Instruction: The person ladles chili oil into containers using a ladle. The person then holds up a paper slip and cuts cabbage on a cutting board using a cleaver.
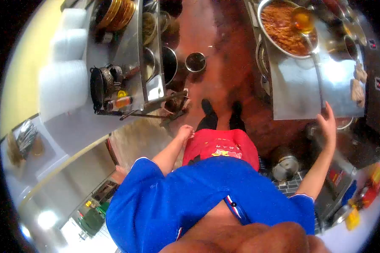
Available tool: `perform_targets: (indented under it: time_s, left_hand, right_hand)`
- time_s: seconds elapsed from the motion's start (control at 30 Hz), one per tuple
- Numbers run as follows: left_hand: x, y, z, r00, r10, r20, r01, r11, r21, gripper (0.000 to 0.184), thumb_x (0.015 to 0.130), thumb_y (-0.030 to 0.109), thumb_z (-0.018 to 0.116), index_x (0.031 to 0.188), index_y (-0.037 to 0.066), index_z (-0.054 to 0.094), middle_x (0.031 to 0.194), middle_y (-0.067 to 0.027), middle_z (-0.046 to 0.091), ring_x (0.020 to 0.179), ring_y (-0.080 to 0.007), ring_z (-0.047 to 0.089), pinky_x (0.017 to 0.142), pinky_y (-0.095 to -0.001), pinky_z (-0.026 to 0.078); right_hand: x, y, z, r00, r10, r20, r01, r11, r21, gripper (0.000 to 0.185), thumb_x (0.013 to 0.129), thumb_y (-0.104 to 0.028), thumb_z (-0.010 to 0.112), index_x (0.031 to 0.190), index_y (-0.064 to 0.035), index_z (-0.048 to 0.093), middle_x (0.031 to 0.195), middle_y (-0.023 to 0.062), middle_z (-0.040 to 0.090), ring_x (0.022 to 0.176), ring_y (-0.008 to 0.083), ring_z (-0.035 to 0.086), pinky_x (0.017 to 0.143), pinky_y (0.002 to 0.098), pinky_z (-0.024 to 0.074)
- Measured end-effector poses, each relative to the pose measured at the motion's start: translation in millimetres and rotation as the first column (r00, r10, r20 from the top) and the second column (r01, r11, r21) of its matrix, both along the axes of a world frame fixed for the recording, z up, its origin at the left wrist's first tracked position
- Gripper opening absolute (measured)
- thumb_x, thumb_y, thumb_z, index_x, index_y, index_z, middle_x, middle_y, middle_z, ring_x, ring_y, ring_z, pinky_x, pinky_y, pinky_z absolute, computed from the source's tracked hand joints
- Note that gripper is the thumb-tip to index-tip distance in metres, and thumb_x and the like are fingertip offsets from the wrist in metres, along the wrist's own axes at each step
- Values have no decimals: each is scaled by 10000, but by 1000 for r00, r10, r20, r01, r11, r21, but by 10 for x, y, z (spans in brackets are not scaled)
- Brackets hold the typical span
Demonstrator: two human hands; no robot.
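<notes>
My left hand [185, 132] is beside the red apron [223, 145] at my waist, its fingers curled in with nothing visible in them. On the other side, my right hand [327, 123] is stretched out just by the near edge of the metal table [293, 90], fingers apart and holding nothing I can see. On that table sits a wide basin [278, 25] of reddish-brown food. A ladle [303, 22] with orange-red liquid in its bowl rests over it. The ladle's long handle slopes down the tabletop toward my right fingertips; whether they touch is unclear.
At left a metal shelf unit [152, 95] carries pots and jars, beside stacked white foam boxes [63, 90]. A round pot [195, 62] stands on the red floor [219, 80]. Cloths [358, 90] lie at the table's right edge. A lidded metal pot [285, 168] is below my right arm.
</notes>
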State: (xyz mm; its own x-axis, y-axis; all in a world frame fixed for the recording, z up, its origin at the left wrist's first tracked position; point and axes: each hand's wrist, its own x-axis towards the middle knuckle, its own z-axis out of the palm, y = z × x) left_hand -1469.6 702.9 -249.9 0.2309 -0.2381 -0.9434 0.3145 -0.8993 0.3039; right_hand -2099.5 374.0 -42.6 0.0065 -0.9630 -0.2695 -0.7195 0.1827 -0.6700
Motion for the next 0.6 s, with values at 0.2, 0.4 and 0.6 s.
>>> perform_targets:
  time_s: [0.2, 0.4, 0.6]
  left_hand:
    - [40, -57, -63, 984, 16, 180, -14, 1000, -13, 123, 927, 39, 530, 1033, 4, 582, 825, -103, 618, 687, -198, 623, 580, -308, 539]
    - [316, -387, -416, 973, 210, 96, -203, 976, -75, 104, 951, 96, 534, 979, 47, 621, 794, -60, 601, 646, -167, 597, 549, -283, 505]
    - [799, -600, -1689, 951, -106, 289, 176, 958, -228, 198, 925, 40, 560, 1118, 6, 587, 881, -74, 615, 704, -161, 617, 597, -308, 551]
  right_hand:
    - [1044, 124, 494, 920, -376, 112, 388, 832, -396, 382, 935, 1, 592, 1316, -21, 595, 1143, 114, 672, 1023, 214, 633, 956, 343, 497]
    - [2924, 106, 169, 928, 373, 9, -365, 912, -187, 280, 871, 25, 610, 1146, -5, 653, 1098, 154, 671, 1015, 292, 660, 883, 360, 519]
    - [3949, 55, -1076, 860, 501, 94, -509, 839, 190, 324, 851, -39, 614, 1173, -24, 645, 1123, 184, 669, 1049, 357, 652, 906, 399, 522]
